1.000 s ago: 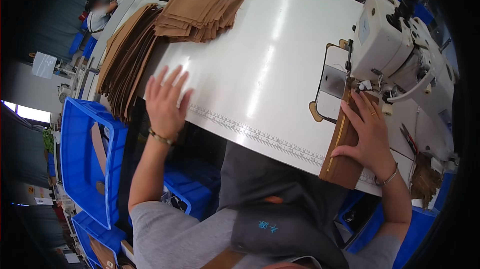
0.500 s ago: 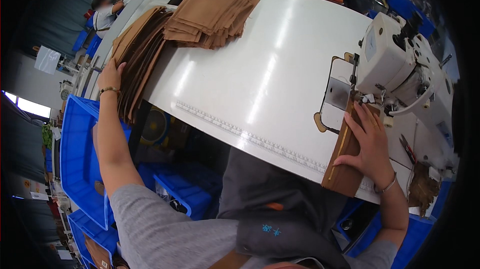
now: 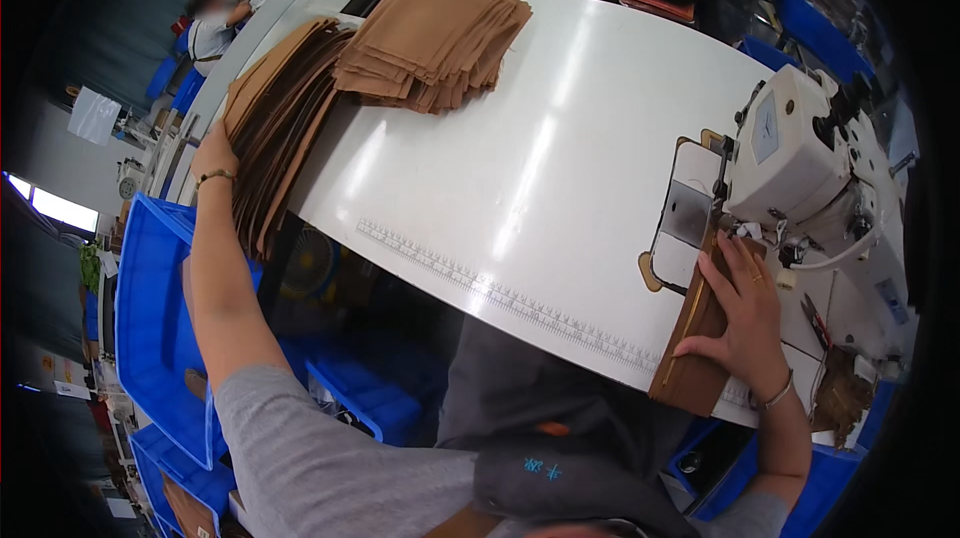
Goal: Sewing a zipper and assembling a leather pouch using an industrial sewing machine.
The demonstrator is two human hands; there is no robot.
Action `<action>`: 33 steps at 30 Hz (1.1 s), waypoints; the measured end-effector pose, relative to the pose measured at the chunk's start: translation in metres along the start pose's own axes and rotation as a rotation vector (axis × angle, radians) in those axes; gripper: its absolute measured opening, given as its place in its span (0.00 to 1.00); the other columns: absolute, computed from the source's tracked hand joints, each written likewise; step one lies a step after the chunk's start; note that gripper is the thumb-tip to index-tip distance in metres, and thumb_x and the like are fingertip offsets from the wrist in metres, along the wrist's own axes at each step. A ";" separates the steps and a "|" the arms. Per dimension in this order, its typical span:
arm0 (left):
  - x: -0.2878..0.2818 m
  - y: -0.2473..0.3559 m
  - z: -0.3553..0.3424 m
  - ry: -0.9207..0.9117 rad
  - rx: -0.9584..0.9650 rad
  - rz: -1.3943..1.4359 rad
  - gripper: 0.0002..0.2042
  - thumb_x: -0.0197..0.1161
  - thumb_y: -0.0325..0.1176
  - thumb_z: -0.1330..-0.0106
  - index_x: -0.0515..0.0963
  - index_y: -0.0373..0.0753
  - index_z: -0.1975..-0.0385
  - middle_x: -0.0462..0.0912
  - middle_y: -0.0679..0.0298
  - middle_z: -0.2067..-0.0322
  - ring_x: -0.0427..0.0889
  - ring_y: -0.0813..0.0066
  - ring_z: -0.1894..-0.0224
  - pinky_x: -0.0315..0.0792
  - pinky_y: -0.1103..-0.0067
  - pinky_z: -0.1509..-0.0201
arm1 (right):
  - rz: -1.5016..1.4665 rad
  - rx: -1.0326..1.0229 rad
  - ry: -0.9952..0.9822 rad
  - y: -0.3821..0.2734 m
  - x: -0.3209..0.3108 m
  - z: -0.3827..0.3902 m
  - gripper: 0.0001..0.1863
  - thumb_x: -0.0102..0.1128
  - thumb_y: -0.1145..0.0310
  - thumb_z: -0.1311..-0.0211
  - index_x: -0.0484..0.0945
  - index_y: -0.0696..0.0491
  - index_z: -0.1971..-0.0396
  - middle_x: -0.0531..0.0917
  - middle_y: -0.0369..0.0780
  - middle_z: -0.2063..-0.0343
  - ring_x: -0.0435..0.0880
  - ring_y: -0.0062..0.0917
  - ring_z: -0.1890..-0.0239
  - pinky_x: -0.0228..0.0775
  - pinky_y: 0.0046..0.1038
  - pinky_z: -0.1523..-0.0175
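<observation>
My left hand is at the outer edge of a fanned stack of brown panels at the left end of the table. Its fingers are closed on the edge of an outer panel, and the fingertips are partly hidden. At the right, my right hand lies with thumb and fingers spread on a long brown workpiece. A narrow gold-coloured line runs along that piece's left side. Its far end reaches the needle area of a white sewing machine, where the machine head hides part of it.
A pile of brown fabric pieces lies beside the stack on the white table. A ruler scale runs along the near edge. Red-handled snips lie right of my hand. Blue bins stand at the left. Other people sit far left.
The view has shifted slightly, so the table and machine appear lower. My left thumb and fingers, plainer before, now show less at the stack's edge. My right hand stays spread on the workpiece.
</observation>
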State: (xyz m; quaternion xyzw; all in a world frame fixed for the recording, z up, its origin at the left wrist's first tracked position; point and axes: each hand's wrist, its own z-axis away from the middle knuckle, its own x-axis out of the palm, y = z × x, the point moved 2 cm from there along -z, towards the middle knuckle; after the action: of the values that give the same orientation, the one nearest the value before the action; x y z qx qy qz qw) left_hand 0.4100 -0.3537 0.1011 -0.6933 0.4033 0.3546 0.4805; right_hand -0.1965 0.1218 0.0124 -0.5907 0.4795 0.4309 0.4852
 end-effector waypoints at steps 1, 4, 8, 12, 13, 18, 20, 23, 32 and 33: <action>0.001 0.003 0.004 0.007 -0.031 0.003 0.27 0.63 0.24 0.36 0.70 0.47 0.36 0.86 0.47 0.52 0.86 0.47 0.47 0.81 0.57 0.46 | -0.011 0.007 -0.006 0.001 0.001 0.000 0.60 0.72 0.26 0.65 0.74 0.53 0.33 0.67 0.52 0.29 0.66 0.54 0.29 0.56 0.54 0.26; -0.009 0.008 0.014 0.004 0.020 -0.024 0.22 0.63 0.24 0.35 0.77 0.45 0.41 0.87 0.48 0.52 0.85 0.47 0.47 0.81 0.58 0.46 | -0.028 0.011 -0.013 0.001 0.003 0.001 0.61 0.70 0.25 0.64 0.73 0.52 0.32 0.66 0.52 0.28 0.66 0.54 0.28 0.55 0.55 0.26; -0.053 0.015 0.022 0.065 0.062 0.006 0.16 0.63 0.26 0.35 0.82 0.43 0.48 0.87 0.49 0.52 0.85 0.48 0.46 0.81 0.59 0.45 | -0.022 -0.013 0.028 0.000 0.001 0.000 0.58 0.73 0.27 0.64 0.76 0.53 0.35 0.69 0.53 0.31 0.67 0.53 0.29 0.61 0.52 0.27; -0.098 0.019 0.052 0.093 0.120 -0.012 0.15 0.64 0.25 0.38 0.85 0.42 0.51 0.87 0.49 0.55 0.86 0.48 0.50 0.81 0.58 0.48 | 0.010 -0.033 0.018 -0.002 0.000 -0.002 0.59 0.74 0.28 0.66 0.75 0.53 0.35 0.69 0.52 0.30 0.68 0.54 0.30 0.61 0.52 0.27; -0.102 0.019 0.068 0.119 0.147 -0.046 0.16 0.63 0.25 0.38 0.84 0.42 0.50 0.87 0.48 0.56 0.87 0.48 0.52 0.82 0.59 0.51 | 0.002 -0.027 0.017 -0.002 -0.001 -0.002 0.59 0.74 0.28 0.66 0.75 0.53 0.35 0.69 0.52 0.30 0.68 0.54 0.30 0.61 0.52 0.27; -0.047 0.048 0.171 0.271 0.065 -0.055 0.28 0.60 0.25 0.36 0.72 0.38 0.33 0.84 0.46 0.49 0.89 0.52 0.59 0.83 0.64 0.61 | 0.005 -0.014 -0.007 -0.001 -0.001 -0.002 0.60 0.75 0.28 0.67 0.75 0.54 0.34 0.69 0.52 0.30 0.68 0.55 0.31 0.61 0.53 0.28; -0.027 0.062 0.188 0.332 0.041 -0.077 0.31 0.59 0.24 0.36 0.67 0.36 0.29 0.79 0.46 0.42 0.89 0.55 0.58 0.83 0.65 0.63 | 0.007 -0.023 0.010 0.000 0.000 -0.002 0.60 0.74 0.28 0.66 0.75 0.54 0.34 0.69 0.52 0.30 0.68 0.54 0.30 0.61 0.53 0.28; -0.029 0.058 0.194 0.318 0.058 -0.039 0.29 0.60 0.42 0.28 0.67 0.37 0.29 0.77 0.45 0.38 0.87 0.50 0.53 0.83 0.62 0.57 | 0.015 -0.036 0.031 0.000 0.001 -0.001 0.59 0.73 0.27 0.65 0.75 0.54 0.35 0.69 0.53 0.31 0.68 0.53 0.30 0.60 0.53 0.28; -0.080 0.045 0.152 0.305 0.159 0.242 0.29 0.55 0.59 0.25 0.81 0.36 0.46 0.87 0.52 0.50 0.85 0.49 0.50 0.79 0.59 0.49 | -0.001 -0.031 0.071 0.001 0.003 0.004 0.58 0.71 0.26 0.62 0.76 0.54 0.35 0.70 0.51 0.31 0.68 0.50 0.28 0.64 0.49 0.32; -0.078 0.044 0.150 0.262 0.148 0.254 0.28 0.54 0.58 0.25 0.81 0.37 0.46 0.87 0.52 0.51 0.85 0.49 0.50 0.79 0.59 0.48 | -0.008 -0.032 0.076 0.002 0.004 0.005 0.57 0.70 0.26 0.61 0.76 0.53 0.35 0.70 0.51 0.30 0.67 0.49 0.27 0.65 0.47 0.33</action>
State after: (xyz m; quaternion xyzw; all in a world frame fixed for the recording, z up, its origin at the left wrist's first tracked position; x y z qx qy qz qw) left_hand 0.3217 -0.2027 0.1099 -0.6396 0.5719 0.2885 0.4250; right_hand -0.1976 0.1256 0.0078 -0.6162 0.4883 0.4137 0.4591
